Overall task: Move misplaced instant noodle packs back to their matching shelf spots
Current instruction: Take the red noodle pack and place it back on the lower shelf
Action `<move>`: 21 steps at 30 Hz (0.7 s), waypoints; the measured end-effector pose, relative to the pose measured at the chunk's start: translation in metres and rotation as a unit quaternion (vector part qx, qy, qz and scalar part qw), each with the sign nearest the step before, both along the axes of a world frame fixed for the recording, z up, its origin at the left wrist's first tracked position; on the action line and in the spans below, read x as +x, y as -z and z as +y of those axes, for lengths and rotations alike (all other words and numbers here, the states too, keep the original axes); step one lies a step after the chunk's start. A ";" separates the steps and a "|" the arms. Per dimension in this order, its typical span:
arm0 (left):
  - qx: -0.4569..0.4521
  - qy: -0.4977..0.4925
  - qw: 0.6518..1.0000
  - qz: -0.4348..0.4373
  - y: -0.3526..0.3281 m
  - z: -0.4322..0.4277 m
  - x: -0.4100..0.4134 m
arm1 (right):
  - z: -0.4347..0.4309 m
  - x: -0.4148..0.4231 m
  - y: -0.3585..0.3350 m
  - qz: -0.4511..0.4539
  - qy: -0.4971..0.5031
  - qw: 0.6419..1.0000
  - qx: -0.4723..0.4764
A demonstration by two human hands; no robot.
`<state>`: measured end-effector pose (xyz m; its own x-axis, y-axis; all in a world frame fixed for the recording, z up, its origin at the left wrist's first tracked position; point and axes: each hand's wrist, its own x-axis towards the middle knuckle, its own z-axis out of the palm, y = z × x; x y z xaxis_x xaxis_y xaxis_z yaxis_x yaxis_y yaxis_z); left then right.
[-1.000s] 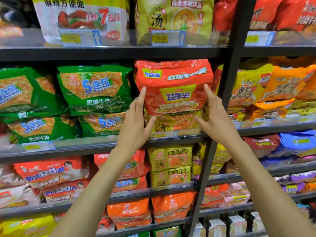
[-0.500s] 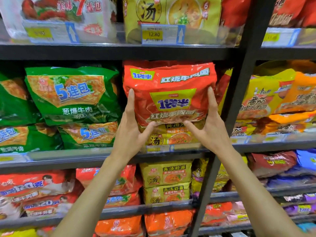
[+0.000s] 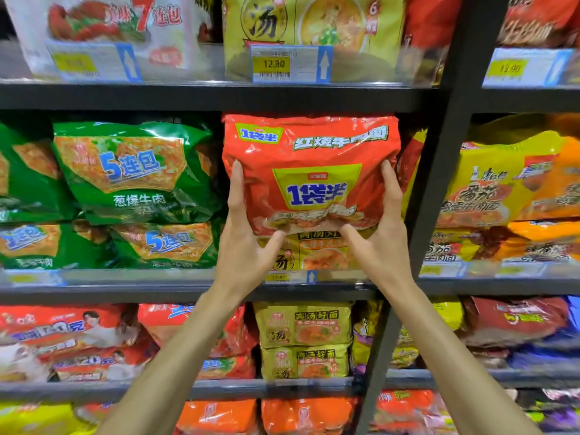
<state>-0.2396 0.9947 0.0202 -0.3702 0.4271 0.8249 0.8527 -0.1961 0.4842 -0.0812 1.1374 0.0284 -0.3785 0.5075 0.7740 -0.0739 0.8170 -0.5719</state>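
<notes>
**Desk:** Hands first. What do you have?

**Op:** On my feed, the left hand [image 3: 243,240] is on the lower left edge of the red pack [image 3: 310,171] and the right hand [image 3: 381,243] on the lower right edge. Each lays a forefinger up the side and tucks a thumb in at the bottom front. The other fingers go behind the wrapper, out of my sight. I read both as pinching the pack, one per side.

**Desk:** Where is the pack?

**Op:** Upright, face toward me, over the middle shelf [image 3: 125,290], with its top close under the upper shelf [image 3: 188,97]. It sits on a yellow pack [image 3: 317,252] of a different product, so I judge the red one the stray. Green packs [image 3: 135,171] are just left and a dark post [image 3: 439,183] just right.

**Desk:** How will it handle?

**Op:** Judgement only. It's a multipack in glossy film: light for its bulk, soft outside, brittle noodle blocks inside. The film looks slippery and crinkles under the thumbs. I'd take it at the lower corners, where the blocks give something firm, not at the loose crimped top. Squeeze lightly, since hard pressure would crack the noodles.

**Desk:** Risks?

**Op:** Headroom is tight, so the top may catch coming out. The yellow pack could drag forward over the shelf lip. Some red stock [image 3: 226,337] shows one shelf down, to the left. It's too blurred for me to confirm the label matches.
</notes>
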 end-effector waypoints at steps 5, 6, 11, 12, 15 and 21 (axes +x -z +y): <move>0.012 0.016 1.000 -0.001 0.004 -0.014 0.011 | -0.017 0.007 0.003 0.005 -0.002 1.000 0.003; 0.014 0.019 1.000 0.002 0.003 -0.018 0.014 | -0.022 0.009 0.004 0.007 -0.001 1.000 0.001; 0.012 0.030 0.999 -0.010 0.005 -0.040 0.019 | -0.043 0.021 0.007 0.001 -0.012 1.000 -0.014; 0.013 0.032 0.999 -0.015 0.007 -0.043 0.018 | -0.047 0.025 0.007 -0.001 -0.015 1.000 -0.018; 0.005 0.044 0.998 -0.034 0.006 -0.054 0.018 | -0.064 0.033 0.000 -0.003 -0.014 1.000 -0.012; 0.008 0.069 0.991 -0.113 0.007 -0.081 0.035 | -0.107 0.058 -0.005 0.009 -0.007 1.000 -0.005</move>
